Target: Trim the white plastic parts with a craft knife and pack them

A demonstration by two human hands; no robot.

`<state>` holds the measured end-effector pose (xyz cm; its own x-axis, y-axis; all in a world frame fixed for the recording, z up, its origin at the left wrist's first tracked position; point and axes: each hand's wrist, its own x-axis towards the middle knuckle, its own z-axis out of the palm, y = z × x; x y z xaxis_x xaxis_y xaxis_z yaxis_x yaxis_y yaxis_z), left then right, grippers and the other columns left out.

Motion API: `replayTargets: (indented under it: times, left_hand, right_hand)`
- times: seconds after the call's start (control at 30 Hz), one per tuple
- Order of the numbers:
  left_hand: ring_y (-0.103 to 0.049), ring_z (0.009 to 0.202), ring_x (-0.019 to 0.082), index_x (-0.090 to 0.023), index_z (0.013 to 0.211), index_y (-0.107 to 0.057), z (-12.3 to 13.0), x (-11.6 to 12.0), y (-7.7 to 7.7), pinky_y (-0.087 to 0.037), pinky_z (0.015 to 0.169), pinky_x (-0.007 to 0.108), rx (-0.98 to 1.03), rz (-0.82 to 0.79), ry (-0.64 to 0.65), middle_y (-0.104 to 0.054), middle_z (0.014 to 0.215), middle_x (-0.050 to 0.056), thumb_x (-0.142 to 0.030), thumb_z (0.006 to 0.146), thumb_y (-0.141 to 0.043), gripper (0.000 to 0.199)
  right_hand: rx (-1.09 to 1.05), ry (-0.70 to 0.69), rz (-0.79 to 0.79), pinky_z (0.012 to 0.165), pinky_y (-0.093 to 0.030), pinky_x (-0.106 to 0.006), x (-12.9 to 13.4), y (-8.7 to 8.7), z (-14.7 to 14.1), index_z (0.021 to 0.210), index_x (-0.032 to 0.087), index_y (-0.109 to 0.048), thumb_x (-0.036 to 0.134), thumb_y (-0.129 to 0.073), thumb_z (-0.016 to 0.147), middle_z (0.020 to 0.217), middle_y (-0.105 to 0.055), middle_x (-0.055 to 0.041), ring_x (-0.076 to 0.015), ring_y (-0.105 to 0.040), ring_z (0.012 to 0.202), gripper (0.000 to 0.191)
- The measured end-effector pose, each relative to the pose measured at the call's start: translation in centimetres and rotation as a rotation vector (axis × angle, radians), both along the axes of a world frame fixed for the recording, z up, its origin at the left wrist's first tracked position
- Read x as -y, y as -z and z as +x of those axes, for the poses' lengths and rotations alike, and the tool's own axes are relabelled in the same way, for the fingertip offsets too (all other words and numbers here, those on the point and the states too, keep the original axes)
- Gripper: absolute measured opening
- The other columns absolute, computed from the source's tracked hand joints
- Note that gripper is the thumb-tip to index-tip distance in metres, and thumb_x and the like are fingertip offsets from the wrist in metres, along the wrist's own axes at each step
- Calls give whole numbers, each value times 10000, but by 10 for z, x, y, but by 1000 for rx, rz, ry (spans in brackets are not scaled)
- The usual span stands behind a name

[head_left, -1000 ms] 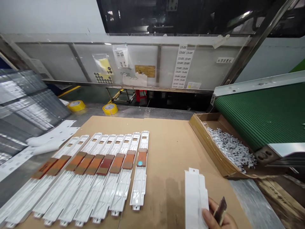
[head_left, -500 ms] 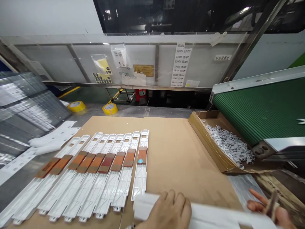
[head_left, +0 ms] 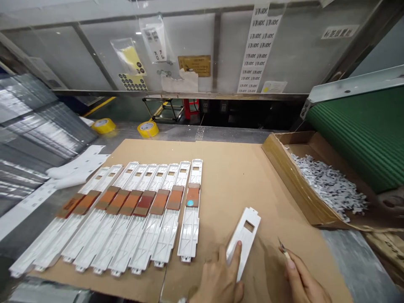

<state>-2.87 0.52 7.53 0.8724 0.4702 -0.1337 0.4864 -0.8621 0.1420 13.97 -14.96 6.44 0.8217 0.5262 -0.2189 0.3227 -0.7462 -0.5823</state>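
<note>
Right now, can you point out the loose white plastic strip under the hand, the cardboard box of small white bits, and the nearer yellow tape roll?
Loose white plastic strip (head_left: pixel 245 232): head view, upper half.
Cardboard box of small white bits (head_left: pixel 290 181): head view, left wall.
Nearer yellow tape roll (head_left: pixel 148 128): head view, top face.

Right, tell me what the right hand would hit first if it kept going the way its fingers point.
Probably the white plastic strip under the left hand: the right hand points up-left, holding a small tool.
</note>
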Motion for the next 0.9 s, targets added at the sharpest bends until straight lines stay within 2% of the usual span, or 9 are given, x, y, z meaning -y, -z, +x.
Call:
replayTargets:
  times: [0.07,0.13,0.23,0.33,0.43,0.63,0.8,0.9]
  left_hand:
    - [-637,662,233,-259,1404,-345,-5,3,4,-533,480,314,13,29,-49,-604,938,88,-572,681,-672,854]
    - [-637,693,231,-243,1375,-401,-8,5,5,-532,494,296,41,71,-84,-608,937,86,-594,646,-693,861]
    - [-625,681,213,-205,1353,-436,-7,6,5,-525,495,283,77,100,-90,-613,893,68,-615,604,-714,898]
    - [-615,677,211,-157,1341,-447,-4,5,4,-516,482,281,103,109,-95,-612,854,57,-639,567,-725,953]
    - [-605,667,209,-129,1326,-462,-2,5,5,-517,481,292,133,122,-97,-612,842,56,-646,544,-737,977]
    - [-586,640,193,-118,1327,-452,-3,6,12,-519,494,296,162,76,-103,-611,825,40,-653,474,-772,1057]
    - [-582,647,191,-108,1332,-441,-6,5,16,-511,494,289,159,71,-86,-594,803,27,-661,476,-766,1069]
    - [-580,634,188,-117,1322,-453,-6,4,18,-497,473,291,161,75,-82,-591,791,18,-672,466,-762,1067]
  right_hand:
    - [96,-101,-5,901,-507,-376,-11,4,-3,1100,227,-649,635,-305,863,1103,-676,-53,-253,-628,1029,584]
    - [205,-195,0,898,-510,-387,-20,4,-5,1090,223,-654,581,-300,893,1072,-687,-46,-245,-642,999,540]
    - [321,-307,-10,759,-566,-303,-34,-1,-9,1088,237,-641,513,-288,929,1019,-704,-6,-198,-669,922,475]
    - [414,-387,-18,610,-563,-221,-44,-7,-14,1073,247,-615,449,-302,952,966,-717,24,-156,-687,836,391]
    - [491,-461,-16,508,-535,-207,-52,-12,-17,1040,263,-586,416,-313,963,889,-721,48,-140,-694,737,323]
    - [537,-536,-7,413,-486,-196,-60,-18,-19,997,281,-566,416,-318,969,784,-707,78,-120,-678,612,284]
    - [438,-586,-51,439,-487,-164,-58,-18,-21,980,326,-561,424,-359,959,818,-704,104,-93,-677,648,226]
    - [480,-561,-67,402,-476,-180,-59,-17,-19,983,319,-552,435,-340,962,778,-697,101,-100,-671,605,243]
